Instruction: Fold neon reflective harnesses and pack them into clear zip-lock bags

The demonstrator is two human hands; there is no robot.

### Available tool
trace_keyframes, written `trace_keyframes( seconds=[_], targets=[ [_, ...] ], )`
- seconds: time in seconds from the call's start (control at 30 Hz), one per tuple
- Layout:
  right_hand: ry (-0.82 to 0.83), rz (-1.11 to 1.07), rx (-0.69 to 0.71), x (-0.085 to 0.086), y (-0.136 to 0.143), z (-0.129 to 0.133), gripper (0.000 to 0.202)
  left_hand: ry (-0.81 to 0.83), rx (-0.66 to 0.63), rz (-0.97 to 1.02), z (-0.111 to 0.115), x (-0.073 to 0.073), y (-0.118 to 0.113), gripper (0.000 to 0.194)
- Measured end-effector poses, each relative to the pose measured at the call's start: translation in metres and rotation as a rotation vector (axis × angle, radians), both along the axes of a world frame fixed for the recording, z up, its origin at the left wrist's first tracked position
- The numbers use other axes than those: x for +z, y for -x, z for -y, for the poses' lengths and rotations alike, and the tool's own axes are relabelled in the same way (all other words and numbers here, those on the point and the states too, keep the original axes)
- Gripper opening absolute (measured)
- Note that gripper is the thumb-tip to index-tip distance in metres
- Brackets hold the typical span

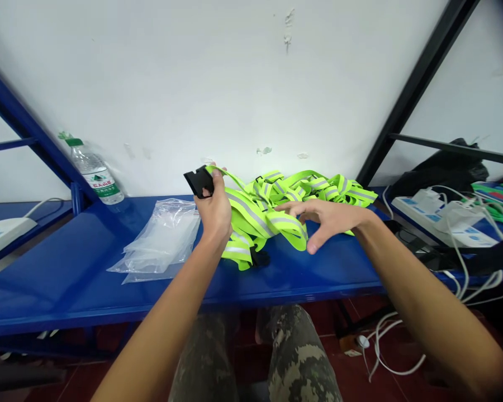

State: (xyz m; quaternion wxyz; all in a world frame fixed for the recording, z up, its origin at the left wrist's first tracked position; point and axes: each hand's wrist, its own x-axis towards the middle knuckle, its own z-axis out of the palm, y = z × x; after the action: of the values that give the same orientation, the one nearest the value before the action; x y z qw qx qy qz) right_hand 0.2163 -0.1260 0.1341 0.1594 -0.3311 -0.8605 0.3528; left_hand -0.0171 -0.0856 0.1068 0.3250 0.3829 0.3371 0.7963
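Observation:
My left hand (pixel 216 211) is closed around a black plastic buckle (pixel 199 181) and the end of a neon-yellow reflective strap (pixel 249 209). The buckle sticks out past my thumb, to the left. Beside a looped end of the strap, my right hand (pixel 324 216) has its thumb and fingers spread apart. Its fingertips are partly behind the strap, so I cannot tell whether they touch it. A tangled pile of similar straps (pixel 318 187) with grey reflective stripes lies against the wall. Under the held strap, another black fitting (pixel 260 257) rests on the blue table (pixel 314 276).
Clear plastic bags (pixel 161 237) lie flat left of my left hand. A water bottle (pixel 98 173) leans by the wall at the left. At the right are a power strip (pixel 438 220) with chargers and white cables, and a black bag (pixel 431 164) beyond a dark metal post (pixel 396 125).

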Motion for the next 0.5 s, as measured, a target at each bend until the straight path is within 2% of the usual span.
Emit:
trace_keyframes(
  seconds=[0.07,0.13,0.2,0.27,0.33,0.37,0.4,0.43,0.5],
  targets=[
    [0.062,0.064,0.051,0.003,-0.006,0.004,0.038,-0.042,-0.023,0.019,-0.003,0.005,0.002,0.056],
    [0.037,0.133,-0.017,0.002,-0.006,0.001,0.032,-0.056,-0.032,0.024,0.0,0.01,0.003,0.057],
    [-0.135,0.194,-0.259,-0.004,-0.001,-0.008,0.028,-0.045,-0.031,0.027,0.006,0.011,0.002,0.057],
    [-0.397,0.166,-0.621,-0.013,0.009,-0.022,0.027,-0.008,-0.035,0.015,0.014,0.008,-0.001,0.054],
    [-0.588,-0.004,-0.931,-0.022,0.021,-0.036,0.024,0.058,-0.066,-0.015,0.023,0.001,-0.009,0.05],
    [-0.6,-0.121,-1.009,-0.026,0.028,-0.042,0.021,0.094,-0.1,-0.036,0.026,-0.004,-0.013,0.047],
    [-0.543,-0.257,-1.028,-0.028,0.034,-0.046,0.017,0.128,-0.146,-0.059,0.029,-0.008,-0.018,0.044],
    [-0.426,-0.391,-0.988,-0.029,0.039,-0.048,0.013,0.156,-0.198,-0.078,0.03,-0.012,-0.023,0.041],
    [-0.094,-0.609,-0.769,-0.026,0.044,-0.046,0.02,0.191,-0.269,-0.091,0.031,-0.019,-0.03,0.037]
  ],
)
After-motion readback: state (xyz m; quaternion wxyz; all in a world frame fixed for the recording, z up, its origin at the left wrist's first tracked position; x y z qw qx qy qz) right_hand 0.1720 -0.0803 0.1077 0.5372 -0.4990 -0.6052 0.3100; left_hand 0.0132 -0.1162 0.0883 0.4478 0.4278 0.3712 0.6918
